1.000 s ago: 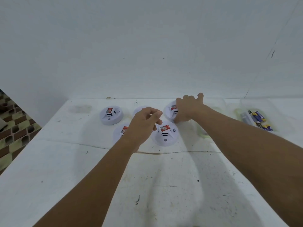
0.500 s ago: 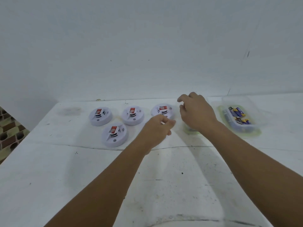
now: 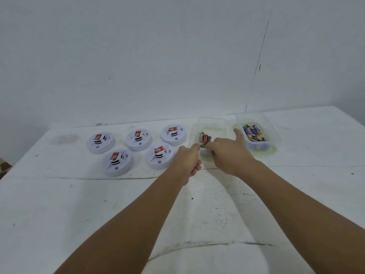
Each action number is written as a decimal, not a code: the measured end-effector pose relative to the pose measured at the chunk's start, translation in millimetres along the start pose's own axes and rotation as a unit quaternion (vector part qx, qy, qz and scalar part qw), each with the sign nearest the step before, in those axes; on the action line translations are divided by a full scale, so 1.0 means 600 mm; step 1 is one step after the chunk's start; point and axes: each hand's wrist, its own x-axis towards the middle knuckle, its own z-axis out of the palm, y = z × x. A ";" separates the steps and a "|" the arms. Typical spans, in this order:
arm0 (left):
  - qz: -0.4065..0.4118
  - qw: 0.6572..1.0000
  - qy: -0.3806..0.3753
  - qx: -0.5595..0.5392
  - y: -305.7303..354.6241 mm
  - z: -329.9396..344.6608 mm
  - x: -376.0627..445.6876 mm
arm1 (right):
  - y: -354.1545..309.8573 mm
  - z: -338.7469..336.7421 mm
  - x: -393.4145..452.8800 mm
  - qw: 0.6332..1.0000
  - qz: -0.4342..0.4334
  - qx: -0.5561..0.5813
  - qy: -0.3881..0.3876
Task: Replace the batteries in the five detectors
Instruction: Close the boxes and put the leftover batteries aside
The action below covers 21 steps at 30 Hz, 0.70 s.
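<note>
A white table (image 3: 59, 204) is seen running back to a white wall (image 3: 158, 46), its far edge meeting the wall just behind the things laid out on it. The near half of the table is bare apart from cracks and dark specks, and is crossed only by the two forearms. At the far left a strip of patterned floor (image 3: 4, 169) is visible past the table edge.

Five round white detectors are set in two rows at the left: three behind (image 3: 100, 142) (image 3: 138, 140) (image 3: 173, 134) and two in front (image 3: 117, 162) (image 3: 159, 155). Each is marked with a red label and black slots, and none touches another.

Just right of them a clear tray (image 3: 212, 123) is placed, in which red and black batteries (image 3: 205, 137) are lying. A second clear tray (image 3: 274, 135) stands beside it further right, holding blue and yellow batteries (image 3: 253, 132).

The left hand (image 3: 188, 158) is held at the near left corner of the first tray with its fingers curled; whether anything is pinched in them cannot be told. The right hand (image 3: 227, 151) is reached over the same tray, its thumb stuck out toward the second tray and its fingers bent down by a small green thing (image 3: 202, 146), seen between the two hands; a grip on it cannot be confirmed. The near part of the first tray is hidden by both hands.
</note>
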 end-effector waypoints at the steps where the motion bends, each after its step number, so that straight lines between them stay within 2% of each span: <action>1: 0.004 1.000 0.005 0.008 -0.005 -0.005 -0.003 | -0.005 -0.002 -0.004 1.000 -0.007 0.004 -0.003; 5: 0.007 0.999 0.007 0.036 -0.023 -0.028 -0.020 | -0.039 -0.005 -0.028 0.996 -0.067 0.051 0.008; 7: 0.004 0.999 0.007 0.049 -0.036 -0.042 -0.029 | -0.061 -0.007 -0.043 0.990 -0.085 0.109 -0.014; 11: 0.013 0.997 0.008 0.081 -0.062 -0.075 -0.043 | -0.098 -0.011 -0.073 0.960 -0.104 0.257 -0.043; 13: 0.017 0.995 0.012 0.102 -0.067 -0.092 -0.052 | -0.105 -0.006 -0.088 0.941 -0.095 0.326 -0.006; 14: 0.018 0.993 0.012 0.116 -0.068 -0.100 -0.056 | -0.104 0.001 -0.094 0.939 -0.080 0.331 0.054; 16: 0.016 0.990 0.006 0.137 -0.066 -0.113 -0.063 | -0.093 0.011 -0.100 0.945 -0.011 0.263 0.197; 17: 0.017 0.989 0.001 0.145 -0.065 -0.117 -0.068 | -0.085 0.013 -0.103 0.947 0.040 0.228 0.224; 19: 0.025 0.987 -0.004 0.158 -0.064 -0.122 -0.074 | -0.066 0.017 -0.104 0.948 0.139 0.239 0.158; 21: 0.040 0.985 0.001 0.167 -0.064 -0.123 -0.080 | -0.054 0.022 -0.103 0.918 0.201 0.337 0.057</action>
